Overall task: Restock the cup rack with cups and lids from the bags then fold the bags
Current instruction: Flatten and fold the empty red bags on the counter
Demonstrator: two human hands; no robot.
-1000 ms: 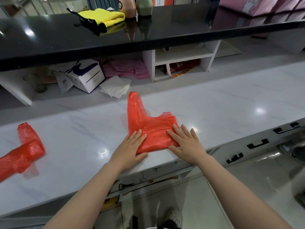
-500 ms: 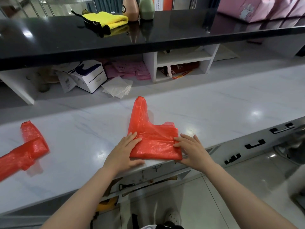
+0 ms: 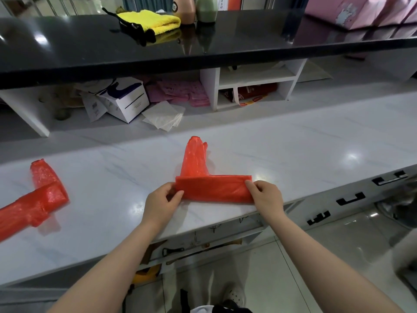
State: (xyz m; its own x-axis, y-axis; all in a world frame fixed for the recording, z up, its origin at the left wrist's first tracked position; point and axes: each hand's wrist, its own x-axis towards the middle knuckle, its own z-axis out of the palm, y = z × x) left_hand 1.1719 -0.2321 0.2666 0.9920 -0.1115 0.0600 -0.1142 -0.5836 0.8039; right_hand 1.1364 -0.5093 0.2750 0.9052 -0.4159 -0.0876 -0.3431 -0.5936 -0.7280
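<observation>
A red plastic bag [image 3: 214, 187] lies on the white marble counter [image 3: 304, 150] near its front edge, folded into a narrow flat band, with its handle part sticking out toward the back. My left hand [image 3: 161, 199] pinches the band's left end between thumb and fingers. At the band's right end my right hand [image 3: 265, 195] pinches it the same way. A second red bag [image 3: 40, 197], folded and crumpled, rests at the counter's far left. No cups, lids or cup rack are in view.
Behind the counter a black shelf [image 3: 225, 48] carries a yellow cloth [image 3: 153, 20] and two bottles. Under it sit a white box [image 3: 126, 98], napkins [image 3: 163, 117], pink packets and a white cubby. Drawer handles [image 3: 349, 198] are at right.
Both hands went from pressing flat on the bag to pinching its ends. The bag's near part has been folded over into a narrower band.
</observation>
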